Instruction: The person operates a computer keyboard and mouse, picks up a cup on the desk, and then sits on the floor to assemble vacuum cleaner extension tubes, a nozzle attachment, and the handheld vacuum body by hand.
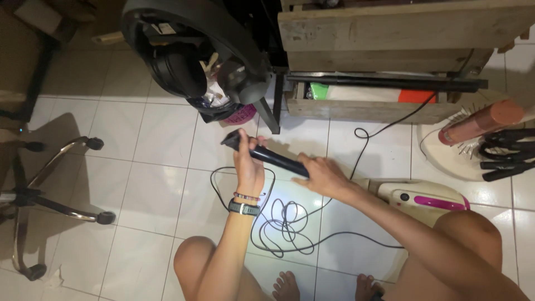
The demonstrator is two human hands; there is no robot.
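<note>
My left hand (249, 163) is closed around the nozzle end of a black vacuum tube (267, 156), and my right hand (324, 175) grips the same tube at its other end, so it spans between them above the tiled floor (156, 184). Just beyond my right hand lies the cream and pink vacuum cleaner (423, 198); a tangled black cord (287, 220) sits below both hands.

Both arms reach forward, left hand (249, 161) and right hand (323, 175) each closed in a grip (knees bent below).
</note>
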